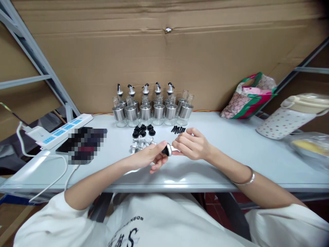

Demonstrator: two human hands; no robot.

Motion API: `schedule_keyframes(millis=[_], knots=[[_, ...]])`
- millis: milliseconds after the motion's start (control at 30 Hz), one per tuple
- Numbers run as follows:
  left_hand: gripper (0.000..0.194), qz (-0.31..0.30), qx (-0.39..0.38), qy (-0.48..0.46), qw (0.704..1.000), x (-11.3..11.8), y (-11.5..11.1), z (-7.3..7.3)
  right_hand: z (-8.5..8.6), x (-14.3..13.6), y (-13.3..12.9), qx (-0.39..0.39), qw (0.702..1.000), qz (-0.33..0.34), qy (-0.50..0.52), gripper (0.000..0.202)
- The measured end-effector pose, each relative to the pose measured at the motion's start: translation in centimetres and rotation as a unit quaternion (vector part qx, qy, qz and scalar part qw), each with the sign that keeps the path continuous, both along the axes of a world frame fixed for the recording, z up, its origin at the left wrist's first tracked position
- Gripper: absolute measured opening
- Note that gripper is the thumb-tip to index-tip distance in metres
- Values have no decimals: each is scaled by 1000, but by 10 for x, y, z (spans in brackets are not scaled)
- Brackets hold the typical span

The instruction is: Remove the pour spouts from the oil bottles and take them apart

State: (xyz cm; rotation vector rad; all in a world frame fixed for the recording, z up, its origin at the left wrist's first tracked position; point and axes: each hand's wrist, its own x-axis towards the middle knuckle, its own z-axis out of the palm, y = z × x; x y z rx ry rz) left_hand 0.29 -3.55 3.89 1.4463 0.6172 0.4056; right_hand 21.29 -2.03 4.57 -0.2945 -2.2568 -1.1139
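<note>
Both hands meet over the front of the table around a bottle pourer top (168, 150) with a silver body and a black stopper. My left hand (151, 155) grips its black stopper end between thumb and fingers. My right hand (192, 144) is closed at the silver spout end; whether a small part sits in its fingers is hidden. Just behind my left hand lie loose silver spout parts (138, 142). Several black stoppers (143, 130) rest farther back, and small black lever pieces (178, 129) lie behind my right hand.
Glass bottles with steel bands (145, 112) stand in rows at the back, the rear ones partly topped with pourers. At left are a power strip (67, 129), cables and blurred phones (87, 145). At right stand a patterned bag (248, 97), a dotted jug (285, 118) and a plastic-wrapped item (312, 147).
</note>
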Motion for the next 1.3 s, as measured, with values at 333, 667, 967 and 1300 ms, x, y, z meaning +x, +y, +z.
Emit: schedule_keyframes(millis=[333, 667, 967, 1300], knots=[[51, 51, -17, -98, 994, 6, -2, -3, 2, 3, 5, 13, 999, -20, 47, 37], [49, 88, 68, -61, 992, 4, -5, 3, 11, -4, -3, 11, 998, 1, 68, 49], [23, 71, 602, 169, 777, -22, 11, 29, 9, -3, -4, -67, 995, 13, 75, 51], [26, 197, 580, 564, 554, -85, 70, 31, 8, 15, 18, -186, 951, -3, 247, 37]])
